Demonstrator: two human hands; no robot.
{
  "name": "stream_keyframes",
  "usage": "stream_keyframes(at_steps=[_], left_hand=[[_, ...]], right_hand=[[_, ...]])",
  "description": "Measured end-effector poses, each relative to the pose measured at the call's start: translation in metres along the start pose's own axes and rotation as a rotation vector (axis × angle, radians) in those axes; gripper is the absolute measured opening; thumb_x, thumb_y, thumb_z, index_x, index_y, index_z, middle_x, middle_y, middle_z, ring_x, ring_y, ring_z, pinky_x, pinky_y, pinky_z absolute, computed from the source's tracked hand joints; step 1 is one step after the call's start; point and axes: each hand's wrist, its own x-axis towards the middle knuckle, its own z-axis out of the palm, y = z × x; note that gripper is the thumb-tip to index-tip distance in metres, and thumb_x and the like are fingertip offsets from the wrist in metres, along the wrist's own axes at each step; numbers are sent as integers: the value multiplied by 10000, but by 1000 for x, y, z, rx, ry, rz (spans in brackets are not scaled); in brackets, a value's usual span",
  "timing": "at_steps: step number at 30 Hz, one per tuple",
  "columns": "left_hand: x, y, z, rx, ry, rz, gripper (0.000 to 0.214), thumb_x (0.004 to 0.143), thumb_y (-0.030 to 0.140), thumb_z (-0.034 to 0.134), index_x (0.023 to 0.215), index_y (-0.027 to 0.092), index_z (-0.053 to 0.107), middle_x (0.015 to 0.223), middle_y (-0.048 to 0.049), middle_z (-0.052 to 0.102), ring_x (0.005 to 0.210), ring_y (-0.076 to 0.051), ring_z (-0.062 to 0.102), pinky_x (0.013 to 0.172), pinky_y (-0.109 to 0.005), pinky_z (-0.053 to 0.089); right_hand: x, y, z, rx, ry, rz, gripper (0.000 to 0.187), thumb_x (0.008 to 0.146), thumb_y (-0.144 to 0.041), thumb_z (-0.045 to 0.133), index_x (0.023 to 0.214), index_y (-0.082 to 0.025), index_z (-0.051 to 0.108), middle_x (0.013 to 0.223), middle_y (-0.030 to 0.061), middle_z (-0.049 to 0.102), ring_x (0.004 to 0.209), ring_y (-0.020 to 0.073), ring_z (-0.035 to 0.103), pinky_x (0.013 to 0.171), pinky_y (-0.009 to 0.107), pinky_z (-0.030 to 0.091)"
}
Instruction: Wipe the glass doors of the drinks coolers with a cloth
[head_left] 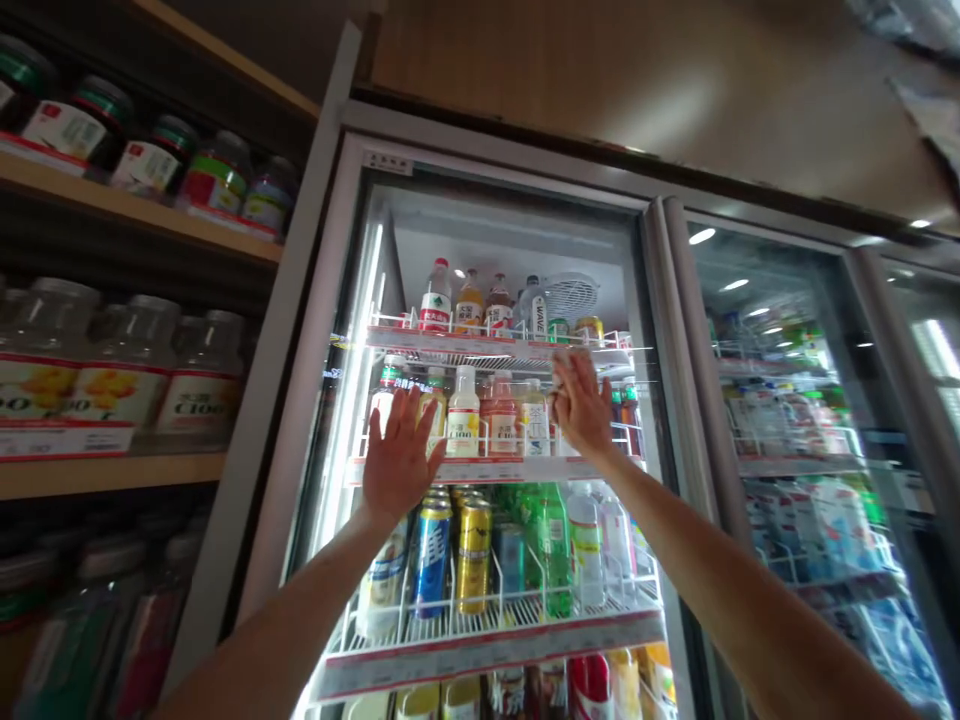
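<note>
— Around the hands?
— Wire racks behind the glass door: pale bottle between both palms, blue can and gold can lower down, green bottle further right (labels too small to read).
— In the way?
— Only the pane, between palms and drinks.
— Grip?
— On the left hand, spread flat against the glass, pinching nothing. On the right hand, likewise fanned, slightly higher.
— Room?
— Wooden shelf of jars at left, second cooler door at right, brown ceiling above.
</note>
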Motion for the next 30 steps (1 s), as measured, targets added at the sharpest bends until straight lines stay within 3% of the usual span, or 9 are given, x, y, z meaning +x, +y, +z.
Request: stream_keyframes(at_steps=[3, 7, 9, 13, 15, 23, 25, 28, 30], left_hand=[[1, 1, 1, -5, 12, 3, 541, 895, 379, 422, 1390, 183, 328, 1475, -137, 282, 1389, -283, 181, 1108, -519, 169], [-6, -7, -3, -13, -1, 33, 535, 898, 361, 415, 1391, 178, 324, 1473, -131, 289, 1389, -273, 182, 1106, -503, 188], [-16, -15, -9, -8, -31, 102, 521, 901, 348, 406, 1386, 171, 331, 1464, -126, 311, 1386, -260, 197, 1101, -480, 216], [-47, -31, -30, 23, -121, 159, 472, 898, 328, 404, 1343, 173, 397, 1435, -115, 372, 1365, -252, 263, 1099, -462, 228], [-62, -38, -42, 34, -157, 133, 445, 889, 305, 411, 1319, 190, 427, 1417, -105, 404, 1348, -245, 305, 1099, -462, 228], [-87, -80, -86, 83, -114, -24, 382, 879, 271, 411, 1242, 163, 456, 1385, -131, 439, 1311, -248, 364, 1053, -457, 291], [-84, -82, -91, 68, -135, -35, 383, 875, 279, 415, 1244, 179, 449, 1401, -119, 421, 1320, -240, 349, 1056, -453, 286], [-83, -77, -94, 56, -144, -64, 383, 878, 300, 416, 1240, 180, 445, 1411, -122, 403, 1327, -240, 336, 1058, -452, 283], [-90, -72, -93, 48, -147, -84, 383, 885, 307, 407, 1241, 172, 443, 1413, -131, 397, 1331, -245, 327, 1061, -455, 278]], right_hand=[[10, -7, 6, -18, 91, 181, 503, 852, -206, 332, 1349, -222, 402, 1447, 105, 347, 1354, 289, 262, 1029, 566, 249], [-2, -50, 9, 2, -118, -272, 541, 834, -201, 398, 1368, -279, 363, 1473, 30, 321, 1366, 227, 240, 1095, 497, 199], [2, -67, 8, 20, -180, -381, 543, 824, -197, 424, 1355, -295, 377, 1467, 13, 337, 1362, 215, 251, 1108, 495, 168], [38, -85, 13, 13, -140, -60, 520, 840, -193, 391, 1355, -261, 386, 1472, 54, 327, 1356, 248, 263, 1066, 547, 211], [42, -99, 19, 11, -153, -59, 525, 849, -202, 386, 1369, -263, 363, 1489, 53, 293, 1368, 250, 238, 1064, 550, 212], [-80, -166, 12, 178, -285, -815, 557, 869, -331, 445, 1403, -309, 289, 1494, -3, 293, 1394, 226, 167, 1127, 505, 72], [-74, -174, 14, 197, -285, -778, 540, 875, -327, 438, 1397, -310, 300, 1482, 5, 318, 1387, 225, 192, 1126, 518, 53], [-59, -190, 22, 172, -269, -491, 565, 869, -316, 454, 1408, -277, 289, 1501, 53, 272, 1389, 258, 185, 1114, 553, 49], [-74, -205, 23, 191, -276, -448, 561, 873, -302, 450, 1411, -270, 292, 1506, 57, 259, 1395, 271, 165, 1112, 562, 42]])
